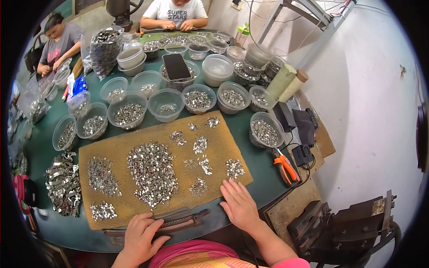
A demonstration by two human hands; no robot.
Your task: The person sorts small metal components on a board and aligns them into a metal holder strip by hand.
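Note:
A tan textured mat point(120, 143) lies before me with several sorted piles of small silvery metal pieces. The largest pile point(153, 174) sits mid-mat, with a greyer pile point(103, 175) to its left. At the front edge lies a long dark metal bar fixture point(183, 219). My left hand point(142, 236) rests at its left part, fingers stretched and thumb apart. My right hand point(240, 204) lies open on the mat's right front corner, fingertips just below a small pile of shiny pieces point(234, 169). Nothing shows in either hand, though the left fingertips' undersides are hidden.
Clear plastic tubs of metal parts, including one tub point(128, 110), line the mat's far side. A phone point(176, 67) lies on another tub. Orange-handled pliers point(286, 167) are at right, linked metal strips point(63, 185) at left. Two people point(176, 15) work across the green table point(44, 138).

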